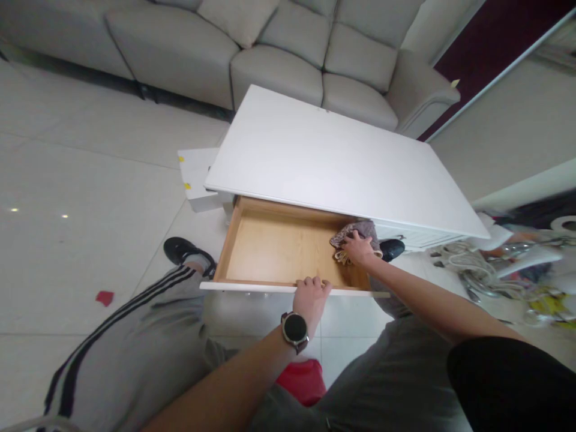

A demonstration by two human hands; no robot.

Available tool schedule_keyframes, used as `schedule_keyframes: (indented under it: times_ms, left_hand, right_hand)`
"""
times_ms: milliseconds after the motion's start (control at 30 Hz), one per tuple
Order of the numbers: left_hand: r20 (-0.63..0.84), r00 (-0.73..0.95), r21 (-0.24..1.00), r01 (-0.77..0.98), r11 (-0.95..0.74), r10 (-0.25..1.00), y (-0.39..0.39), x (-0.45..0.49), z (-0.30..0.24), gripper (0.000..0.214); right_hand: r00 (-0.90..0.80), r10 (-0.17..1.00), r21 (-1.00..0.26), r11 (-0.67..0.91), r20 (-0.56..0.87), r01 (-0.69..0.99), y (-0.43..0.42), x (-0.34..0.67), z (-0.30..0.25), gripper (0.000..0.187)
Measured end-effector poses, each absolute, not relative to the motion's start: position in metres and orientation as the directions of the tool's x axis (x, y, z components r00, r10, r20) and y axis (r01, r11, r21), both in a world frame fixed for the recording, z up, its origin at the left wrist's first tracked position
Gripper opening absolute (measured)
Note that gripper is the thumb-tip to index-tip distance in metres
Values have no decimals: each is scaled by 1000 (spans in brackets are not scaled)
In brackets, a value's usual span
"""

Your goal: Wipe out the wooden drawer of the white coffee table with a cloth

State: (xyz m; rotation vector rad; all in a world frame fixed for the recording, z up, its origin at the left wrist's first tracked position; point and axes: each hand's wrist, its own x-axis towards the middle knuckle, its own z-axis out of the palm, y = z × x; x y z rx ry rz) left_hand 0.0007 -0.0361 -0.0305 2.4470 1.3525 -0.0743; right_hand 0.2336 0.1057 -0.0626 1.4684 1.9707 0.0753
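Note:
A white low table (324,156) has its wooden drawer (274,246) pulled out toward me. My left hand (311,297), with a dark watch on the wrist, grips the drawer's white front edge, fingers curled over it. My right hand (357,247) reaches into the drawer's far right corner and presses on a bunched grey-and-tan cloth (355,231), fingers closed on it. The rest of the drawer's floor is bare wood.
A grey sofa (270,48) stands behind the table. A small white box (195,177) sits at the table's left. Cords and clutter (508,264) lie on the floor at right. A red object (302,381) sits between my knees; a red scrap (104,297) lies on the tiles.

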Motion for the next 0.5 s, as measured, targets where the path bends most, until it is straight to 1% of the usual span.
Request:
schedule_keyframes:
  times_ms: [67, 133, 200, 267, 333, 433, 500]
  left_hand:
    - [-210, 544, 272, 831, -485, 813, -36, 1, -31, 36]
    - [-213, 539, 272, 834, -480, 815, -36, 1, -32, 36]
    - [-212, 538, 269, 835, -480, 816, -36, 0, -32, 36]
    - [-211, 544, 264, 831, -489, 812, -36, 0, -31, 36]
    - [-210, 550, 260, 828, -496, 808, -36, 0, -31, 35]
    - [-211, 545, 253, 833, -493, 812, -37, 0, -31, 35]
    - [-208, 543, 256, 833, -490, 814, -37, 0, -31, 35]
  right_hand:
    - [-124, 809, 395, 407, -575, 823, 84, 229, -59, 35]
    - [-140, 713, 335, 482, -687, 809, 65, 224, -56, 33]
    - [-180, 652, 287, 542, -736, 790, 55, 219, -53, 31]
    - [-223, 680, 293, 556, -699, 778, 55, 217, -49, 29]
    - [-253, 744, 328, 537, -618, 777, 66, 221, -41, 30]
    - [-274, 843, 389, 471, -463, 792, 93, 234, -28, 36]
    - [-260, 881, 414, 424, -395, 805, 109, 244, -23, 37]
